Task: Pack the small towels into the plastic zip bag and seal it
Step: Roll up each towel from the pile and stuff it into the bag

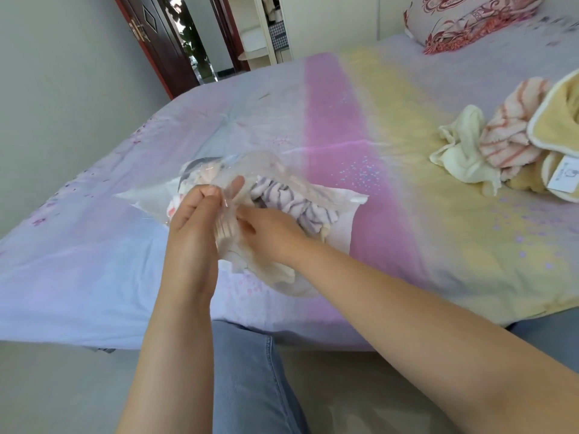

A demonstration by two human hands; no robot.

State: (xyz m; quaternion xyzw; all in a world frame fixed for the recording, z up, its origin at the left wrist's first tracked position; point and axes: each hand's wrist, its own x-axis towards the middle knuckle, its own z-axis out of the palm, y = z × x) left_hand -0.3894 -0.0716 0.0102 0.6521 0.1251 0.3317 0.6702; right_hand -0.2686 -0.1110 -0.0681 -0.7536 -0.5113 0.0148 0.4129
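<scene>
I am seeing the plastic zip bag (316, 195) lying on the bed (360, 104) just below the middle of my view, already stuffed with small towels; a purple-striped towel (282, 198) is showing through the clear film at the bag's 3 o'clock side. The bag's mouth is pointing toward 6 o'clock, bunched between both hands. The left hand (191, 220) is gripping the gathered plastic, its grip curling round the film with the thumb pressing on top. The right hand (269, 230) is meeting it from 3 o'clock, its grip pinching the same crumpled edge; its fingertips are partly hidden behind the film. Out at 2 o'clock, well apart from the bag, three more cloths are lying in a heap: a cream towel (463, 145), a red-striped towel (513, 130) touching it, and a yellow towel (557, 120) at the frame's edge. A patterned pillow (470, 20) is sitting at 1 o'clock, and a dark door (156, 36) is standing at 11 o'clock.
</scene>
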